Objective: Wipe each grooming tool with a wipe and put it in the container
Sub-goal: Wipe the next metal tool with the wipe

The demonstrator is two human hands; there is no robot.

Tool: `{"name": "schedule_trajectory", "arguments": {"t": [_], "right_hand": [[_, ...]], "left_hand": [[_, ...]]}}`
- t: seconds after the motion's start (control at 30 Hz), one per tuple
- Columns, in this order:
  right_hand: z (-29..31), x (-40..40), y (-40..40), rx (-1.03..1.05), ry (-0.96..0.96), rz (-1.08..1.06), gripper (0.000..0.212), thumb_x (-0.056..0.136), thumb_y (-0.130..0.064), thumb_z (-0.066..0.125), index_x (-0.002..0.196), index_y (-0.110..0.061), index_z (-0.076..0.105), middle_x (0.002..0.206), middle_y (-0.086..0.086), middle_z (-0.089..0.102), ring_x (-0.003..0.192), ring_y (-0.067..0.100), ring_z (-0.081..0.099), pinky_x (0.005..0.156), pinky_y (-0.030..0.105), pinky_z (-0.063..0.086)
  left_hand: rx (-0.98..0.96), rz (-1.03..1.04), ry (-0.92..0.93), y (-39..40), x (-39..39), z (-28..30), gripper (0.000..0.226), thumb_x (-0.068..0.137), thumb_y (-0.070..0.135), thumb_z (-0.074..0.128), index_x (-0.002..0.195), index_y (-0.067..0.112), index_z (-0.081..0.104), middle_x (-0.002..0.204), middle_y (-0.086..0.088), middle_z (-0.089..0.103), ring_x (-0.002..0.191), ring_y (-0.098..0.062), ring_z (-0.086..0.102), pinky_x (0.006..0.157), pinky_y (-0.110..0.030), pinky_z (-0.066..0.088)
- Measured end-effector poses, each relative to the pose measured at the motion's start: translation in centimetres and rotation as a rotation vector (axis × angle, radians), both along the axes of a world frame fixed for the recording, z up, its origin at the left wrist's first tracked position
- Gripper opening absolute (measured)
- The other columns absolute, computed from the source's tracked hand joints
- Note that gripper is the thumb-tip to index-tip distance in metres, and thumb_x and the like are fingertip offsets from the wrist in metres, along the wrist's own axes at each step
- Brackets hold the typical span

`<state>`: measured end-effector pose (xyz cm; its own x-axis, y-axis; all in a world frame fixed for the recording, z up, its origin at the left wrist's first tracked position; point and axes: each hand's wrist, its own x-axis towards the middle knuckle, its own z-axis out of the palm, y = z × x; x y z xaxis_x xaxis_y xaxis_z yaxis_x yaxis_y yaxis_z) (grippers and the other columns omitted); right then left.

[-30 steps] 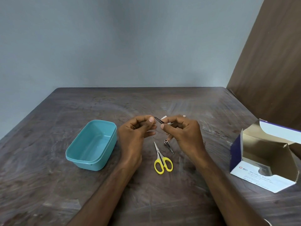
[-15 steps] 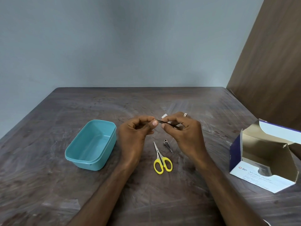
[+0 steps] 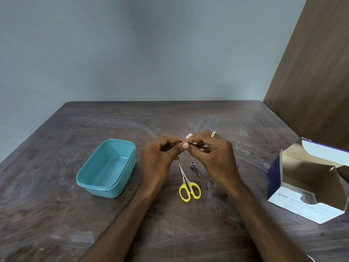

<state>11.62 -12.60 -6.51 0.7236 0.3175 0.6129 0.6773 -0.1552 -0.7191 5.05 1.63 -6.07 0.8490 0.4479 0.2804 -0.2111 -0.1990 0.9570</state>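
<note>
Both my left hand [image 3: 160, 156] and right hand [image 3: 213, 154] pinch a thin dark tool [image 3: 196, 146], light, stiff and probably slippery, best held at its ends through the wipe [image 3: 188, 136].

I seem to be in a plain room at home: a worn dark wooden table [image 3: 170, 233] stands against a bare blue-grey wall [image 3: 151, 50], with a brown wooden panel [image 3: 317, 76], perhaps a door or cupboard, to my right.

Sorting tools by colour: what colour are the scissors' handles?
Yellow handles on the scissors, clearest in the head view.
</note>
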Motion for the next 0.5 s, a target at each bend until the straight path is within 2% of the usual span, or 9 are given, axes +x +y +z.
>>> {"name": "schedule_trajectory", "arguments": {"t": [0.13, 0.3, 0.37, 0.5], "right_hand": [[-0.16, -0.01, 0.01, -0.042, -0.017, -0.018, 0.01, 0.082, -0.01, 0.081, 0.091, -0.016, 0.079, 0.087, -0.004, 0.071, 0.084, 0.011, 0.066, 0.066, 0.021, 0.053], [0.16, -0.14, 0.07, -0.053, 0.087, 0.014, 0.007, 0.084, -0.018, 0.079, 0.091, -0.02, 0.078, 0.09, -0.01, 0.069, 0.084, 0.008, 0.066, 0.065, 0.015, 0.05], [0.3, -0.13, -0.02, -0.017, 0.161, 0.021, 0.009, 0.085, -0.02, 0.078, 0.093, -0.024, 0.079, 0.093, -0.012, 0.071, 0.084, 0.01, 0.067, 0.065, 0.019, 0.052], [0.4, 0.01, -0.07, 0.095, 0.296, 0.016, 0.016, 0.089, -0.012, 0.072, 0.096, -0.026, 0.078, 0.101, -0.014, 0.075, 0.091, 0.01, 0.07, 0.069, 0.036, 0.057]], "left_hand": [[-0.059, -0.006, 0.028, 0.04, 0.01, 0.12, 0.012, 0.079, 0.016, 0.079, 0.089, 0.01, 0.077, 0.083, -0.003, 0.077, 0.079, -0.017, 0.074, 0.067, -0.034, 0.061], [-0.163, -0.017, 0.055, -0.11, 0.08, 0.43, 0.007, 0.08, 0.013, 0.078, 0.083, 0.008, 0.077, 0.081, -0.007, 0.077, 0.076, -0.017, 0.072, 0.063, -0.029, 0.06], [-0.214, -0.017, 0.049, -0.2, 0.08, 0.57, 0.009, 0.082, 0.013, 0.077, 0.087, 0.006, 0.076, 0.082, -0.009, 0.077, 0.076, -0.019, 0.072, 0.061, -0.026, 0.06], [-0.308, -0.013, 0.043, -0.2, 0.09, 0.67, 0.013, 0.083, 0.013, 0.076, 0.094, 0.006, 0.075, 0.084, -0.009, 0.077, 0.077, -0.023, 0.074, 0.061, -0.027, 0.059]]}}
